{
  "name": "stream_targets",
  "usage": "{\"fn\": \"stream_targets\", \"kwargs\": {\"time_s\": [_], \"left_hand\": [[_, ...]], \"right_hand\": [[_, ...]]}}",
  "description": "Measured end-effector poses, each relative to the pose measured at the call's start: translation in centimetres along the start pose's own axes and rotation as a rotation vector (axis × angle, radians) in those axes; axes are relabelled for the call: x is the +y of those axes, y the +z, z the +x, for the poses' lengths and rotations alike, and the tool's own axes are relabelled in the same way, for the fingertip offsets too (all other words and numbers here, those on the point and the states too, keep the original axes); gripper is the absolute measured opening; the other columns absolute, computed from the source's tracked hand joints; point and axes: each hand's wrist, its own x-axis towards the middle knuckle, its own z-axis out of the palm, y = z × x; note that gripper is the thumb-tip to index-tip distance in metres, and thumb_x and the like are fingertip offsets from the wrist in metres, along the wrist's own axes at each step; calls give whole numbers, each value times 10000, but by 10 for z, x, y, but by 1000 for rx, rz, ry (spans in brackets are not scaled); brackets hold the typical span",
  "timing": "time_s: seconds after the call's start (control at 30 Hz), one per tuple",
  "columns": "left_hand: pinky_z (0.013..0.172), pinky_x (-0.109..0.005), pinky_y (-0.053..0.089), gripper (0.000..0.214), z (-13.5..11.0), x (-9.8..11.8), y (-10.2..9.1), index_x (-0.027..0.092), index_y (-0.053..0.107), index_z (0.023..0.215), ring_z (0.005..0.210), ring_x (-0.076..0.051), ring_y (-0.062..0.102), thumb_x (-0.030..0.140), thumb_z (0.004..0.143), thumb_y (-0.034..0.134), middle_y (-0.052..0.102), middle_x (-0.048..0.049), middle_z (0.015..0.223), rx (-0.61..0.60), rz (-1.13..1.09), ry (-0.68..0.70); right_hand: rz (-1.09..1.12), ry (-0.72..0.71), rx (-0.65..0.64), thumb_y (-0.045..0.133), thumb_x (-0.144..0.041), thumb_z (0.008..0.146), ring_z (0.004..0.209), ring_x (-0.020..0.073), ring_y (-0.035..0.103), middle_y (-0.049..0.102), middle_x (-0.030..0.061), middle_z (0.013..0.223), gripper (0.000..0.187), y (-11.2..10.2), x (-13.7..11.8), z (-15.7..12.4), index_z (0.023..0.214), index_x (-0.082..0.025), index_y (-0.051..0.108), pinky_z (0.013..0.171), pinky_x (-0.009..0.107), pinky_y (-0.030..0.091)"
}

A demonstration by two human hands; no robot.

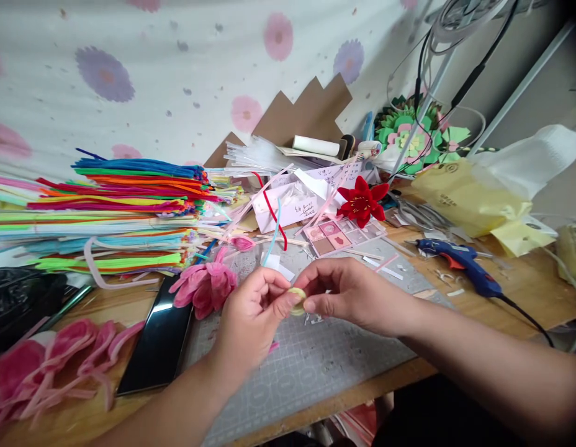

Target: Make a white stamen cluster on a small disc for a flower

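Observation:
My left hand (251, 320) and my right hand (351, 292) meet above a grey cutting mat (311, 360). Both pinch a small pale yellow-green round piece (297, 300) between thumb and fingertips. What the piece is made of I cannot make out. A pink pipe-cleaner flower (205, 287) lies just left of my left hand. A bit of pink shows under my left palm.
A tall stack of coloured pipe cleaners (120, 211) fills the left. A black phone (160, 338) and pink petal loops (50, 363) lie front left. A red flower (361, 200), a pink palette (344, 234), a blue glue gun (460, 264) and yellow bags (469, 195) are at the right.

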Motion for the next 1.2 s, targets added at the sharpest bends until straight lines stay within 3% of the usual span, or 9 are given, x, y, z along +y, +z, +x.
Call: {"fn": "stream_targets", "kwargs": {"time_s": [0.1, 0.3, 0.5, 0.6, 0.7, 0.77, 0.83, 1.0, 1.2], "left_hand": [[573, -238, 450, 181, 0, 0, -2, 187, 596, 793, 610, -121, 581, 290, 752, 739, 634, 26, 661, -37, -44, -8], [618, -243, 458, 138, 3, 1, -2, 160, 628, 790, 628, -112, 585, 263, 768, 717, 639, 16, 686, -193, -174, -144], [608, -257, 436, 195, 2, -1, 1, 163, 593, 735, 616, -124, 560, 325, 765, 697, 600, 18, 651, -102, -230, -160], [640, -258, 424, 184, 2, -3, 1, 167, 588, 738, 661, -125, 544, 314, 764, 695, 592, 14, 694, -68, -253, -129], [650, -259, 424, 170, 2, -3, 1, 172, 589, 748, 681, -132, 561, 298, 759, 702, 604, 10, 717, -60, -294, -128], [665, -267, 436, 167, 1, -4, 1, 173, 598, 758, 701, -145, 593, 298, 758, 708, 631, 0, 732, -73, -317, -131], [686, -278, 450, 166, 2, -6, 1, 171, 603, 764, 722, -157, 618, 297, 759, 710, 662, -15, 750, -81, -325, -131], [706, -292, 466, 158, 7, -10, -2, 170, 591, 762, 715, -161, 636, 287, 777, 696, 683, -22, 734, 12, -305, -121], [701, -266, 451, 171, 13, -8, -4, 161, 600, 756, 675, -124, 601, 288, 768, 714, 632, 7, 718, 202, -352, -97]], "right_hand": [[160, 7, 82, 818, -286, 646, 590, 81, 502, 594, -38, 673, 302, 8, 6, 3, 819, -155, 608, 555, 215, 385], [93, -48, 228, 816, -283, 647, 601, 88, 513, 606, -22, 688, 276, 6, 15, 6, 769, -146, 610, 561, 228, 391], [49, -48, 206, 771, -324, 707, 595, 104, 539, 604, -15, 654, 266, 12, 16, 9, 767, -166, 564, 538, 226, 393], [9, -77, 238, 777, -319, 692, 664, 123, 572, 638, 25, 831, 331, 15, 20, 9, 923, -176, 587, 567, 241, 444], [-52, -67, 205, 790, -272, 660, 742, 142, 596, 616, 84, 1131, 636, 16, 29, 11, 1231, -216, 515, 627, 280, 502], [-65, -40, 148, 759, -244, 667, 757, 156, 613, 636, 79, 1110, 709, 17, 36, 14, 1312, -229, 464, 651, 296, 514], [-91, -25, 128, 712, -230, 687, 744, 164, 624, 671, 46, 958, 600, 17, 42, 18, 1254, -219, 518, 641, 288, 505], [-231, 51, 169, 627, -237, 731, 496, 115, 534, 591, -35, 602, 65, 13, 40, 21, 785, -202, 619, 482, 232, 405], [-781, -28, 211, 562, -192, 783, 510, 140, 562, 636, -9, 563, 112, -15, 34, 17, 724, -206, 657, 497, 248, 408]]}}
